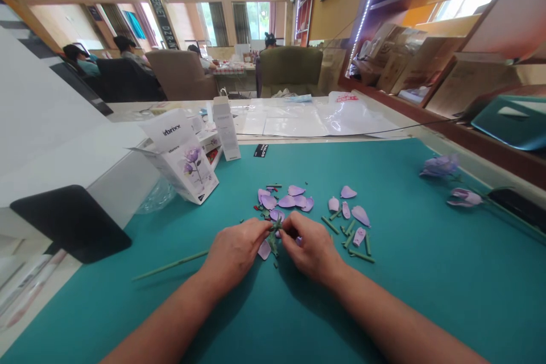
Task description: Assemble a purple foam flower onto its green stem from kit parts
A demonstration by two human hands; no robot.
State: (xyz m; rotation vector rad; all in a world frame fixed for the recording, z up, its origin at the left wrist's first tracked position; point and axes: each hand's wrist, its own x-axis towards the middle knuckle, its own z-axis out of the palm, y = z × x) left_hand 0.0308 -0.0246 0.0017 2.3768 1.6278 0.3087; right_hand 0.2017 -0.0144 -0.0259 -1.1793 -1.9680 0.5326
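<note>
As I observe remotely, the left hand (pixel 234 253) and right hand (pixel 311 247) both pinch a green leafed stem piece (pixel 273 242) near the front edge of the teal counter (pixel 426 278), beside scattered lilac petals (pixel 294 200); short, steady fingertip pressure suits parts this small.

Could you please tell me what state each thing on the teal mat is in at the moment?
Left hand, pinching the green piece
Right hand, pinching the green piece
Green piece, held between both hands
Petals, loose and scattered
Long stem, lying bare on the mat
Short stem pieces, loose
Flowers, assembled, lying at the far right
Box, open, on its side
</note>
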